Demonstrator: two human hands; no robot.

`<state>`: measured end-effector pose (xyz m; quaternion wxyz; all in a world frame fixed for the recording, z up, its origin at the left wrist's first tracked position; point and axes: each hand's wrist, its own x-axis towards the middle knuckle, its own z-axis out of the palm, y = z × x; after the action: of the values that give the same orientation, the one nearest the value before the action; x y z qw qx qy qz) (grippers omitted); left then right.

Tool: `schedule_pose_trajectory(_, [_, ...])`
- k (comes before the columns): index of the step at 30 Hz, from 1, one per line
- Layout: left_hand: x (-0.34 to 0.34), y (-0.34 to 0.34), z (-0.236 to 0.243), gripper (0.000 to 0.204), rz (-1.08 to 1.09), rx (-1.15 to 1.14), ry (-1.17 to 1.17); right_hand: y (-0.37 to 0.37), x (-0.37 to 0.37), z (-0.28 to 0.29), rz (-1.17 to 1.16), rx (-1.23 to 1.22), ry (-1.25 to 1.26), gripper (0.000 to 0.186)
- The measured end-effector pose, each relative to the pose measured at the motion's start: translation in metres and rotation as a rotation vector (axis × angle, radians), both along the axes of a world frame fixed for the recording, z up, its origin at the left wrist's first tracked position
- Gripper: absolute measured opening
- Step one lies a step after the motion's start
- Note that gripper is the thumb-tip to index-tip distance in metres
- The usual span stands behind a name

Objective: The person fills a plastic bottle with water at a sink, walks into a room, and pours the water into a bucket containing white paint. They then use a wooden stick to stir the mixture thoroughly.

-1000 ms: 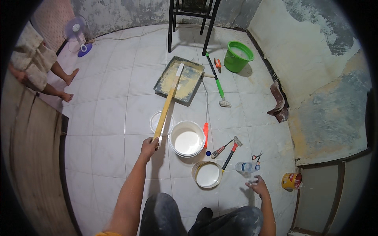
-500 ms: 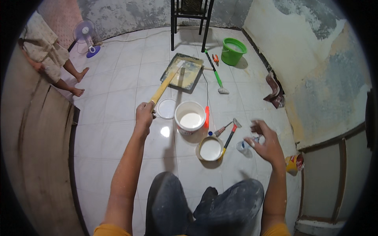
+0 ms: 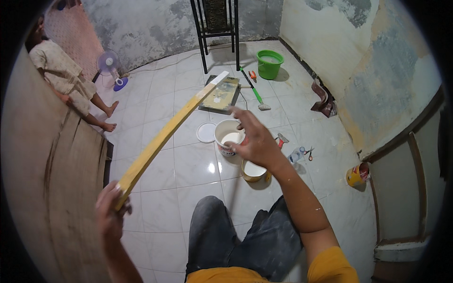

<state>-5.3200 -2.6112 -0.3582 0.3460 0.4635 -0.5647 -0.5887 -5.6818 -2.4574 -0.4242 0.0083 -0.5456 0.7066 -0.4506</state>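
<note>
My left hand (image 3: 111,207) is wrapped round the lower end of a long yellow wooden stick (image 3: 163,137). The stick slants up and away to the right, its far tip coated white, in front of a dark paint tray (image 3: 231,96) smeared with yellowish paint. With fingers apart and nothing in them, my right hand (image 3: 257,141) is raised over a white bucket (image 3: 218,147) of white paint, partly covering it. A smaller yellow tub (image 3: 255,178) of white paint stands nearer me, half behind my right wrist. Left of the bucket lies a round white lid (image 3: 205,132).
A green bucket (image 3: 270,68), a green-handled scraper (image 3: 255,89) and orange pliers (image 3: 253,75) are farther off. At right are a clear bottle (image 3: 297,154), scissors (image 3: 308,153) and a yellow can (image 3: 355,176). A chair (image 3: 217,35), a fan (image 3: 109,66) and a person (image 3: 59,70) are farther back.
My left hand has drawn back toward me and to the left, lifting the stick from the tray. My right hand has swung left and forward, from near the bottle to over the white bucket.
</note>
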Motion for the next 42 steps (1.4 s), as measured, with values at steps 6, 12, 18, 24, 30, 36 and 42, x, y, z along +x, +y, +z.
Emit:
schedule_pose_trajectory(6, [0.055,0.021,0.064,0.046,-0.125,-0.187,-0.211,0.000,0.030,-0.001,0.276,-0.238,-0.007,0.089])
schedule_pose_trajectory(12, [0.020,0.021,0.117,0.046,-0.251,-0.168,-0.463,0.010,0.011,0.010,0.327,-0.244,0.061,0.087])
schedule_pose_trajectory(18, [-0.043,0.043,0.143,0.051,-0.356,-0.289,-0.638,0.020,0.014,0.014,0.365,-0.253,0.110,0.087])
schedule_pose_trajectory(24, [-0.096,0.038,0.146,0.058,-0.580,-0.502,-0.802,0.025,0.014,0.006,0.403,-0.201,0.055,0.090])
schedule_pose_trajectory(30, [-0.163,0.010,0.154,0.043,-1.083,-1.162,-0.906,0.012,0.019,-0.002,0.301,-0.217,-0.067,0.092])
schedule_pose_trajectory(36, [-0.250,0.047,0.172,0.040,-1.240,-1.149,-1.117,-0.003,0.008,-0.017,0.099,-0.391,-0.328,0.028])
schedule_pose_trajectory(42, [-0.290,0.002,0.128,0.067,-1.475,-0.873,-0.423,-0.004,-0.024,-0.036,-0.254,-0.544,-0.421,0.022])
